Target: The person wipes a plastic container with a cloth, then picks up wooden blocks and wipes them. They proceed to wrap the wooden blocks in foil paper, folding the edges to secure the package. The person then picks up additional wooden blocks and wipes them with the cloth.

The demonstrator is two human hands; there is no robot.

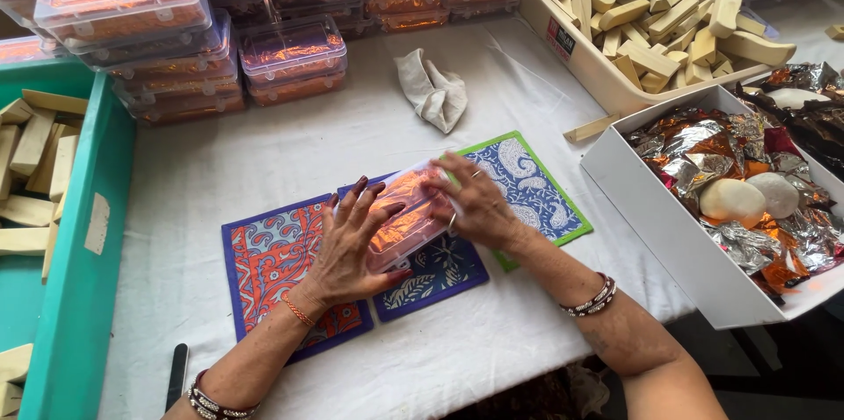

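Observation:
A small clear plastic box [406, 218] with orange foil inside lies tilted over patterned cloth mats, held between both hands. My left hand [347, 240] presses on its near left side with fingers spread over the lid. My right hand [475, 200] grips its far right end. Under it lie a red and blue printed mat [272, 262], a dark blue leaf-print mat [440, 275] and a green-edged blue paisley mat [532, 182], all on a white tablecloth [264, 156].
Stacks of the same foil-filled clear boxes [176, 33] stand at the back left and centre. A crumpled grey cloth [431, 90] lies behind the mats. A cream crate of pale bars [651, 7] sits back right, a white box of foil wrappers [738, 200] right, a teal tray [79, 235] left.

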